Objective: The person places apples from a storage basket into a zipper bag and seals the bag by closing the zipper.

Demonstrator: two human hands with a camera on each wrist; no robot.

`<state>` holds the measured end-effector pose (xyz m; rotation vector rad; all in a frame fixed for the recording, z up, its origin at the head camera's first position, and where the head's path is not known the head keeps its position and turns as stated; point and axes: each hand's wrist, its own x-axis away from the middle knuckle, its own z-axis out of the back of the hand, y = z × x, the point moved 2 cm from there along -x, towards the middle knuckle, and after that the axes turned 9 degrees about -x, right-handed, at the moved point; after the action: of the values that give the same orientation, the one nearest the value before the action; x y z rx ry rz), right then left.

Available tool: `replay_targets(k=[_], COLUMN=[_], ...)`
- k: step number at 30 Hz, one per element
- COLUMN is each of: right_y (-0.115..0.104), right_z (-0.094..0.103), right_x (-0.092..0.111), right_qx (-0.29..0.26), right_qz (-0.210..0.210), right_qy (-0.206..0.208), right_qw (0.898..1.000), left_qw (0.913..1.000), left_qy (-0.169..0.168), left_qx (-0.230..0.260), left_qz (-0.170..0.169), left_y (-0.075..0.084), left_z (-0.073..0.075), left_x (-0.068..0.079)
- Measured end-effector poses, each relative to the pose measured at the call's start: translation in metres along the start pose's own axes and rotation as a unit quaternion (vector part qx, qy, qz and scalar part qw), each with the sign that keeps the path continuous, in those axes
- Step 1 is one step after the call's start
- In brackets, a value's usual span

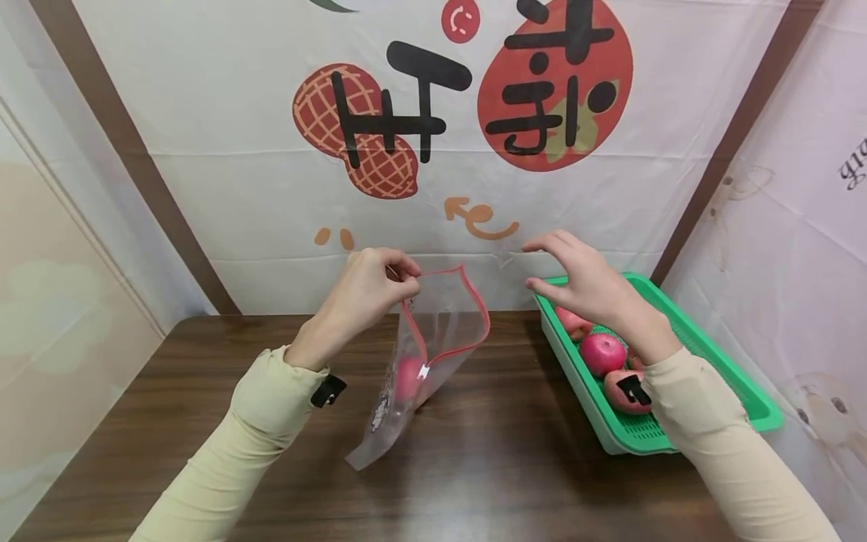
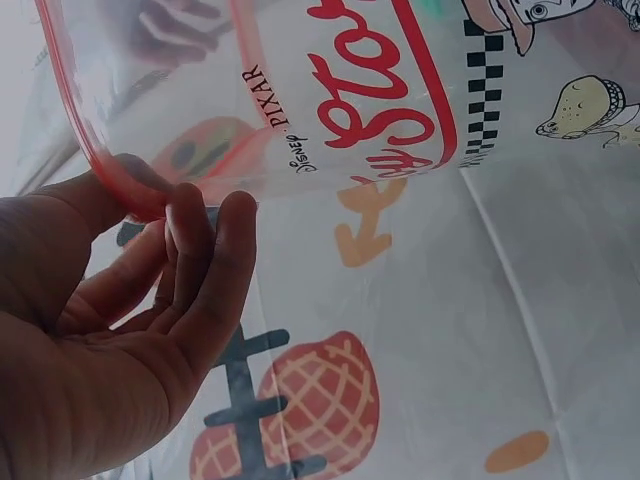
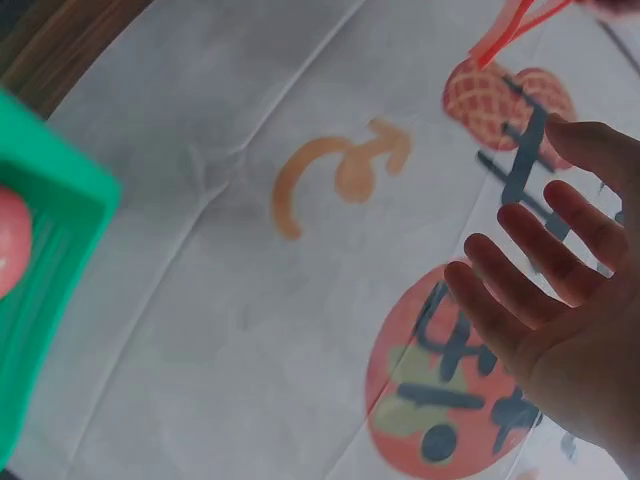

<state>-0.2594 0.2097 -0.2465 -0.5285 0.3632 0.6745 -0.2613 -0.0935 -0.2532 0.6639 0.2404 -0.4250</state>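
My left hand [image 1: 372, 290] pinches the red-edged mouth of a clear zip bag [image 1: 440, 331], which hangs open above the table. A pinkish-red round fruit [image 1: 408, 379] shows through the bag's wall, low inside it. In the left wrist view, the thumb and fingers of my left hand [image 2: 150, 290] grip the red rim, and printed lettering and cartoon figures cover the clear plastic. My right hand [image 1: 589, 282] is held in the air over the green basket's near-left corner, fingers spread and apart from the bag. The right wrist view shows that hand [image 3: 560, 290] holding nothing.
To the right, a green basket [image 1: 704, 342] stands on the dark wooden table [image 1: 474, 482]. Several round reddish fruits [image 1: 603, 354] lie in it, partly behind my right forearm. A printed white cloth [image 1: 223, 188] hangs behind the table, and another covers the right side.
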Motion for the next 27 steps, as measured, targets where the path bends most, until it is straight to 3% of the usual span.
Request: replay_targets(k=[8, 27], right_y=[0.027, 0.071], right_z=[0.01, 0.02], right_x=[0.015, 0.07], right_qx=[-0.004, 0.021], right_qz=[-0.064, -0.144], right_qy=[-0.018, -0.075], right_qw=[0.998, 0.987], left_qw=[0.9999, 0.9998], left_qy=[0.001, 0.0], left_qx=[-0.004, -0.004], left_qz=[-0.015, -0.017], left_y=[0.002, -0.001], left_z=[-0.003, -0.011], left_x=[0.001, 0.002])
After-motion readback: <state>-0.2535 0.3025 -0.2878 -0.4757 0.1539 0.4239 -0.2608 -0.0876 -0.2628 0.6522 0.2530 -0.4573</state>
